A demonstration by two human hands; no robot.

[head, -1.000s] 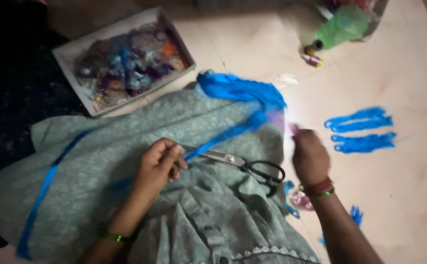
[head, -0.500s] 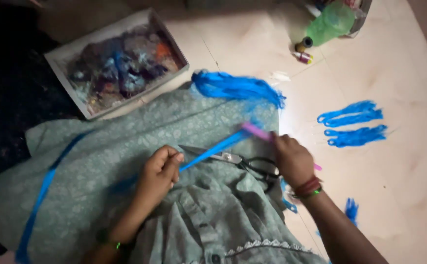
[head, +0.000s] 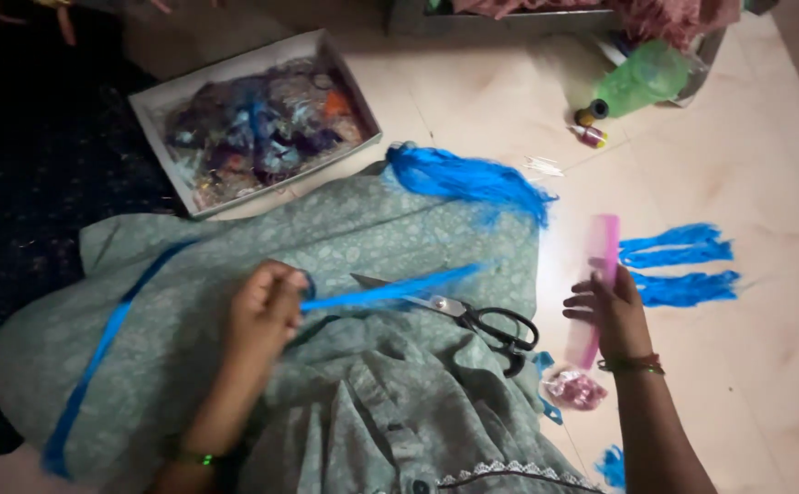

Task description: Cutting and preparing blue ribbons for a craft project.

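Observation:
My left hand [head: 265, 311] pinches one end of a thin bundle of blue thread [head: 390, 289] that lies stretched across the grey-green patterned cloth [head: 326, 229] over my lap. My right hand [head: 610, 311] rests on a pink comb [head: 598, 274] lying on the floor tiles, fingers spread over its lower half. Black-handled scissors [head: 473, 320] lie on the cloth between the two hands. A thick hank of blue thread [head: 464, 178] sits at the cloth's far edge. Two cut blue tassels [head: 683, 261] lie on the floor right of the comb.
An open white box [head: 253, 119] of mixed coloured threads stands at the far left. A green plastic bottle [head: 642, 78] and small thread spools [head: 592, 123] lie at the back right. A blue ribbon [head: 107, 338] crosses the cloth's left side. A small pink packet [head: 573, 389] lies by my right wrist.
My right hand has carried the pink comb away from the thread bundle to the right and laid it on the floor. My left hand still holds the thread's end.

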